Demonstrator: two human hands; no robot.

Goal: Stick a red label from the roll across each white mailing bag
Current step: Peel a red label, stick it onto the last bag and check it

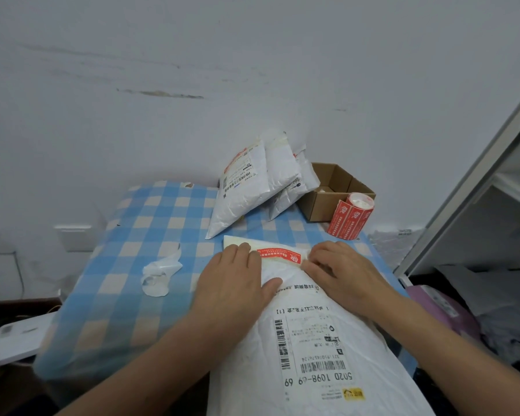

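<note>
A white mailing bag (318, 349) with a printed shipping label lies in front of me on the checked tablecloth. A red label (278, 254) lies across the bag's far end. My left hand (237, 277) lies flat on the bag, its fingers straight and pressing the label's left end. My right hand (342, 271) rests on the bag at the label's right end, fingertips bent down onto it. The roll of red labels (351, 217) stands at the back right.
Several white mailing bags (252, 187) lean against the wall at the back, beside an open cardboard box (336, 190). A crumpled strip of white backing paper (159, 271) lies left of my hands. A shelf frame (463, 205) rises on the right.
</note>
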